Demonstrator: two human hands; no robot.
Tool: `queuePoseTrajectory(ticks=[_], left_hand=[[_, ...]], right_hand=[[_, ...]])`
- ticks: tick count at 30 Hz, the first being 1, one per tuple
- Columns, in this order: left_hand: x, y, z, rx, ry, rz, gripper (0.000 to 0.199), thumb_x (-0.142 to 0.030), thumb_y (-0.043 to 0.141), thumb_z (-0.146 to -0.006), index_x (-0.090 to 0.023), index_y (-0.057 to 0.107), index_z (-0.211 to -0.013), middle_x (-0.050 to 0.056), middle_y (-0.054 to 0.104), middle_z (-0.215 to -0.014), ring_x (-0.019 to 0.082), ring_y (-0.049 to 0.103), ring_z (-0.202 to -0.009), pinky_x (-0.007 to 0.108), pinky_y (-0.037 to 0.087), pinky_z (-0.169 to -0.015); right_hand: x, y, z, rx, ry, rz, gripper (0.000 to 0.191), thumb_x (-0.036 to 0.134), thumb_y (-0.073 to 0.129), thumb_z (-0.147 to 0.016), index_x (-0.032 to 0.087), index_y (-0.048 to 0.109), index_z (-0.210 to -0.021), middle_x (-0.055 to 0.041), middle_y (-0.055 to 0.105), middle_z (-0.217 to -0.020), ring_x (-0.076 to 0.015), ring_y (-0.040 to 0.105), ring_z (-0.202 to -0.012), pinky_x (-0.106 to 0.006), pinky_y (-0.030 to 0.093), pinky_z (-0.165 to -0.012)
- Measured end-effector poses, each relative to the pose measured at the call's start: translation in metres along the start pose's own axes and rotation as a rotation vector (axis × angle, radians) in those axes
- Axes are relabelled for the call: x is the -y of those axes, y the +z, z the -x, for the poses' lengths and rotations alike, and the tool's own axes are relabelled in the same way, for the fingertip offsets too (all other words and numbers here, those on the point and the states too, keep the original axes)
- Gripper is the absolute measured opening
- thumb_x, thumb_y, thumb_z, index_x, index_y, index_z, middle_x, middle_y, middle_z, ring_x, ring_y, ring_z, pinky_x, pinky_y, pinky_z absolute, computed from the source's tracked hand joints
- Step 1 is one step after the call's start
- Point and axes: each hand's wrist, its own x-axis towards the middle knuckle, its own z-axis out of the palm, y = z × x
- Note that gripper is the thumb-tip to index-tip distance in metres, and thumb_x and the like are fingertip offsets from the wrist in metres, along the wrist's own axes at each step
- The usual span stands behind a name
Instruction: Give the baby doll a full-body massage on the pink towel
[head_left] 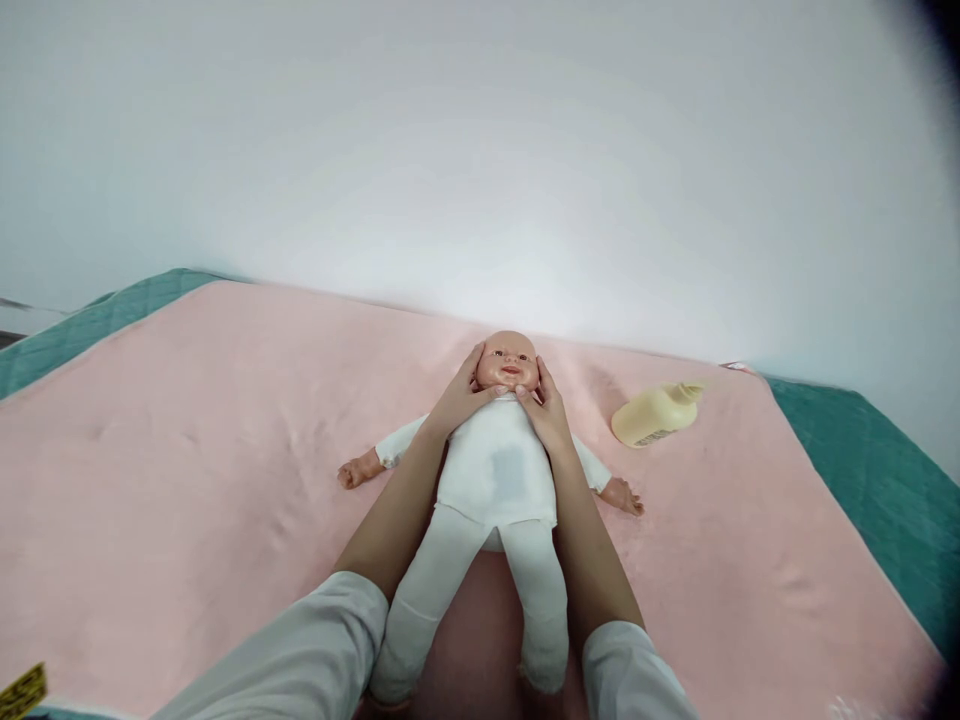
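Observation:
A baby doll (pixel 499 465) with a white cloth body lies face up on a pink blanket (pixel 225 450), its head toward the wall and its legs toward me. My left hand (pixel 461 392) cups the left side of the doll's head, the thumb under its chin. On the right side of the head, my right hand (pixel 547 400) does the same, its thumb near the chin as well. Both hands touch the head, and their fingers partly pass behind it. The doll's arms stretch out to either side, beyond my forearms.
A pale yellow bottle (pixel 654 415) lies on its side to the right of the doll. Green quilted fabric (pixel 870 470) shows beyond the blanket at both sides. Behind the bed rises a white wall (pixel 480 160). A yellow and black item (pixel 24 690) is at the lower left.

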Motion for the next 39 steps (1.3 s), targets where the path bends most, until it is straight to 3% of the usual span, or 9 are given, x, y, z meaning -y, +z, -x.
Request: queuePoseTrajectory(ticks=[10, 16, 28, 33, 39], left_hand=[[-0.001, 0.004, -0.001, -0.044, 0.067, -0.082, 0.104, -0.043, 0.077, -0.074, -0.024, 0.018, -0.157, 0.013, 0.022, -0.163, 0.033, 0.032, -0.145, 0.045, 0.036, -0.116], [0.001, 0.003, -0.001, -0.046, 0.034, -0.031, 0.1, -0.042, 0.076, -0.076, -0.022, 0.02, -0.156, 0.013, 0.026, -0.161, 0.031, 0.04, -0.142, 0.043, 0.039, -0.114], [-0.015, -0.002, 0.005, -0.042, -0.037, 0.021, 0.096, -0.051, 0.072, -0.079, -0.023, 0.022, -0.157, 0.009, 0.04, -0.155, 0.03, 0.047, -0.136, 0.043, 0.038, -0.115], [-0.008, -0.003, 0.002, -0.026, -0.033, 0.028, 0.089, -0.058, 0.062, -0.086, -0.025, 0.021, -0.157, 0.006, 0.034, -0.158, 0.028, 0.042, -0.14, 0.042, 0.037, -0.116], [-0.008, -0.002, 0.001, -0.068, -0.067, 0.156, 0.074, -0.066, 0.046, -0.091, -0.029, 0.032, -0.153, 0.004, 0.035, -0.158, 0.028, 0.035, -0.145, 0.043, 0.042, -0.112]], right_hand=[[-0.004, 0.002, 0.0, -0.028, -0.026, 0.05, 0.107, 0.058, 0.077, -0.067, 0.02, 0.028, -0.153, -0.0136, 0.037, -0.156, -0.0294, 0.047, -0.138, -0.047, 0.04, -0.116], [-0.003, 0.001, 0.0, -0.038, -0.036, 0.069, 0.101, 0.06, 0.074, -0.07, 0.021, 0.031, -0.153, -0.0123, 0.036, -0.157, -0.0283, 0.043, -0.141, -0.046, 0.038, -0.117], [-0.007, -0.007, -0.004, -0.007, -0.046, -0.074, 0.087, 0.059, 0.069, -0.078, 0.02, 0.038, -0.15, -0.0096, 0.046, -0.151, -0.0259, 0.048, -0.138, -0.045, 0.037, -0.118], [-0.011, -0.008, -0.005, 0.006, -0.034, -0.14, 0.08, 0.056, 0.066, -0.082, 0.022, 0.039, -0.149, -0.0071, 0.047, -0.151, -0.0243, 0.048, -0.138, -0.046, 0.036, -0.119], [-0.012, -0.009, -0.004, 0.019, -0.041, -0.158, 0.078, 0.054, 0.065, -0.084, 0.021, 0.038, -0.15, -0.0078, 0.047, -0.15, -0.0246, 0.049, -0.137, -0.047, 0.036, -0.118]])
